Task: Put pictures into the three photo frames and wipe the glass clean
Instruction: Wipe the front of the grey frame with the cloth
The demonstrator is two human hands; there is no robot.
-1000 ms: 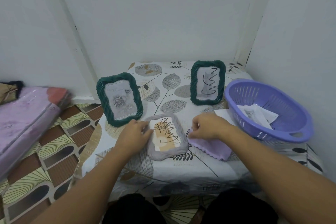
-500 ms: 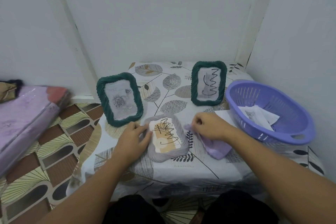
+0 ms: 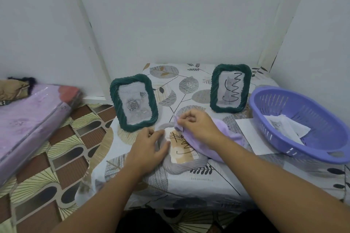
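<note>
A grey frame (image 3: 186, 164) lies flat on the table, its glass scribbled with black marker. My left hand (image 3: 149, 147) rests on the frame's left edge with straight fingers. My right hand (image 3: 197, 125) grips a lilac cloth (image 3: 223, 134) and holds it over the frame's upper right part. Two green frames stand upright behind: the left green frame (image 3: 133, 102) shows a rose picture, and the right green frame (image 3: 230, 88) shows a cat picture under black scribbles.
A purple basket (image 3: 295, 130) with printed pictures (image 3: 286, 126) inside sits at the table's right. A white sheet (image 3: 248, 134) lies beside it. A wrapped pink mattress (image 3: 28, 125) lies at the left on the patterned floor. Walls close in behind and right.
My right hand has lifted the lilac cloth from the table beside the grey frame and brought it left, onto the frame's glass. My left hand stays at the frame's left edge.
</note>
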